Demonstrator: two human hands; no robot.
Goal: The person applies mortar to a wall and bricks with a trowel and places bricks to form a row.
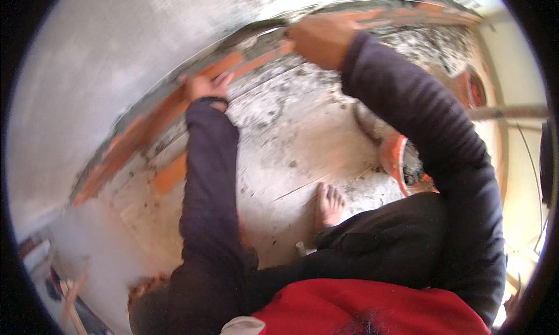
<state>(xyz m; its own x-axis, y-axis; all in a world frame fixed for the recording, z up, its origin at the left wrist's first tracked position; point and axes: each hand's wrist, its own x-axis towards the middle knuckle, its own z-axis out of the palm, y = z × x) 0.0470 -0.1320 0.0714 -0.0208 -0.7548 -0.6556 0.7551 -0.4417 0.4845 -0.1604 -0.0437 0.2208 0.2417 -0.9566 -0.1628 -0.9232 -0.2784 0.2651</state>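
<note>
A curved course of orange bricks (131,136) with grey mortar runs along the foot of the pale wall. My left hand (205,89) grips an orange brick (226,63) on that course, thumb on the near side and fingers toward the wall. Farther right, my right hand (323,39) is closed over the course. A dark, flat blade, apparently a trowel (251,33), reaches left from it over the grey mortar (265,44); its handle is hidden in the fist, and the hand is slightly blurred.
A loose orange brick (170,174) lies on the floor beside my left forearm. An orange-rimmed bucket (398,160) with grey contents stands near my right knee. Mortar crumbs speckle the floor (273,137) around my bare foot (331,203). Another reddish container (469,89) is at the right.
</note>
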